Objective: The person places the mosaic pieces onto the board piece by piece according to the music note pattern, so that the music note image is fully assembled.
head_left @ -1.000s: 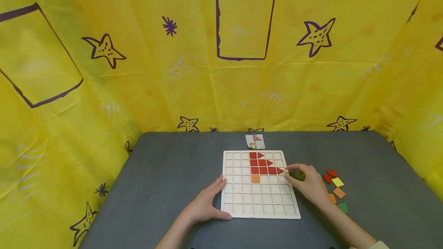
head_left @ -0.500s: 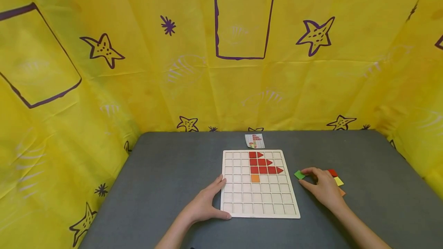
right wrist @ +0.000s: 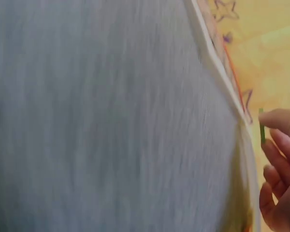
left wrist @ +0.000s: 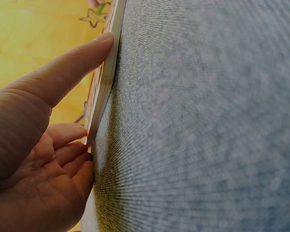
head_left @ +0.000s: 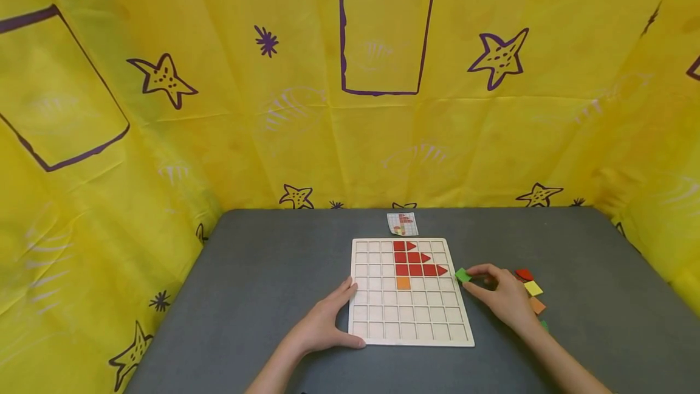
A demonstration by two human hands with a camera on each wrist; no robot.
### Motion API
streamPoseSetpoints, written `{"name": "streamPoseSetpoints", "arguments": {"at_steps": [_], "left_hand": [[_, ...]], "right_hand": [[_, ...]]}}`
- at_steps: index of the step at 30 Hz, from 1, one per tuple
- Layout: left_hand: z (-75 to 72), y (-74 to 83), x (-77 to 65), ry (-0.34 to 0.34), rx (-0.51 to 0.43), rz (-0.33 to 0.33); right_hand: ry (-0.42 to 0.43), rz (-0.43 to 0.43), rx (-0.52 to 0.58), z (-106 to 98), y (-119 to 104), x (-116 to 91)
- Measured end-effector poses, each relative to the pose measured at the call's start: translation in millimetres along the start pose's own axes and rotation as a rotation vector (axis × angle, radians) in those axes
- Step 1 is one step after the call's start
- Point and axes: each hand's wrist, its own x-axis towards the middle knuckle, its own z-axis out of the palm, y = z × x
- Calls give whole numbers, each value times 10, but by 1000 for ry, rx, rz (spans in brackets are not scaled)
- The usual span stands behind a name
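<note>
A cream grid board [head_left: 383, 315] lies on the table, with rows of red square and pointed tiles [head_left: 415, 270] and one orange square tile [head_left: 403, 283] in its cells. My left hand [head_left: 325, 321] rests at the board's near left corner, thumb at the front edge and relaxed fingers along the left side. Between right thumb and fingertips, my right hand [head_left: 503, 297] pinches a green square tile [head_left: 463, 275] at the board's right edge. Edge-on, the green tile [right wrist: 262, 126] shows as a thin strip in the right wrist view.
Right of the board lie loose tiles: red [head_left: 524, 274], yellow [head_left: 533, 288], orange [head_left: 538, 305] and green [head_left: 544, 324], partly behind the right hand. A small pattern card [head_left: 403, 224] lies beyond the board. A yellow printed cloth [head_left: 306, 151] hangs behind the grey table [head_left: 262, 260].
My right hand first drew back right from the board's edge with the green tile, then came left again to that edge. The left hand and board stay still.
</note>
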Motion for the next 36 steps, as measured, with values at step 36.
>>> {"name": "streamPoseSetpoints", "arguments": {"at_steps": [36], "left_hand": [[-2, 0, 5, -10, -9, -6]], "right_hand": [[-189, -496, 138, 605, -559, -36]]}}
